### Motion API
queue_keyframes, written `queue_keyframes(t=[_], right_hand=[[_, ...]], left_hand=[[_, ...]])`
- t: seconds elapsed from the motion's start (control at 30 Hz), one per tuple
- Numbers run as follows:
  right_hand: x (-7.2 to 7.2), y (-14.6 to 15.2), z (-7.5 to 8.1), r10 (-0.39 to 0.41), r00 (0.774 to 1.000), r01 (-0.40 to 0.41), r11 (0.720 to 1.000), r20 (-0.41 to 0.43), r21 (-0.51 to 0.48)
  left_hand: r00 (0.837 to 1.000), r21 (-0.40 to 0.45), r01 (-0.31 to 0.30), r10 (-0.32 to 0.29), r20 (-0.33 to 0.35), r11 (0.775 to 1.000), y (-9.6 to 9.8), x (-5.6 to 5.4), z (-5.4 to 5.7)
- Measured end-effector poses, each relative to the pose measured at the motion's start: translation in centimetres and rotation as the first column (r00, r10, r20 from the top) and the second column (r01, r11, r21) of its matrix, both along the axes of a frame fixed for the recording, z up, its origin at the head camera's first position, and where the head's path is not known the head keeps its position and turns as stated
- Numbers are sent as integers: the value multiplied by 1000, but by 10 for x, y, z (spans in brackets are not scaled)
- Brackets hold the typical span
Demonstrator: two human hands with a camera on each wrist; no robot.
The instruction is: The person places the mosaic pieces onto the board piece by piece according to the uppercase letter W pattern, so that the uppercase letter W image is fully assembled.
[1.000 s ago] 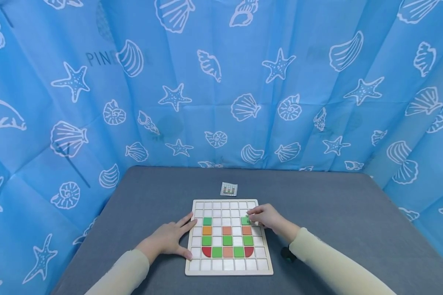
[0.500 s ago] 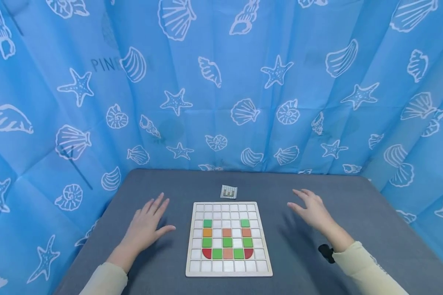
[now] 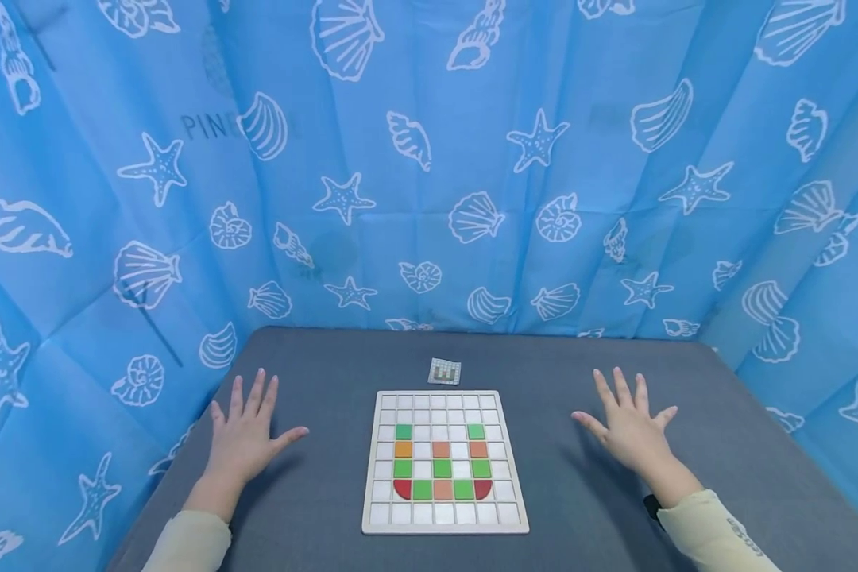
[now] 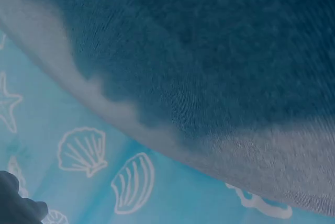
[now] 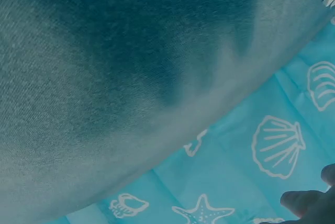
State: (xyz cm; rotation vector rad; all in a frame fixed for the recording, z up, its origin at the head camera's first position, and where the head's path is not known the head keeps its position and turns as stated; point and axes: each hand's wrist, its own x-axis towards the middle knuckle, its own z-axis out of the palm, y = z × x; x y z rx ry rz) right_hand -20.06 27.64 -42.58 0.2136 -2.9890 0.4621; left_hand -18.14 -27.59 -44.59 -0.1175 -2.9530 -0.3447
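Observation:
My left hand (image 3: 241, 446) is held over the table left of the board, fingers spread and holding nothing. On the other side, my right hand (image 3: 632, 429) is spread the same way, also with nothing in it. Between them lies a white grid board (image 3: 445, 518) with a pale wooden rim. Green, orange, salmon and red tiles sit in its cells; a green tile (image 3: 476, 431) tops the right column, and a rounded red tile (image 3: 482, 488) is at its lower corner. In the wrist views only dark fingertips (image 4: 21, 205) show at the corners.
A small printed card (image 3: 445, 371) with a grid pattern lies just behind the board. The grey cloth-covered table (image 3: 543, 508) ends at a blue curtain (image 3: 415, 199) with white shells and starfish, which surrounds it at the back and sides.
Both hands have left the board, where the right fingers were at the upper right green tile and the left hand was at the left rim. They moved outward and spread their fingers.

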Motion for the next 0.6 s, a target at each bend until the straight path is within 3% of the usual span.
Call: queue_keyframes(t=[0.2,0.6], right_hand=[[-6,2,-3,-27,1000,27,1000,-1,1],[-9,2,-4,-38,999,38,999,29,-16]], left_hand=[[1000,9,-6,6,4,1000,4,-5,-1],[1000,29,-14,14,-13,999,5,-4,3]])
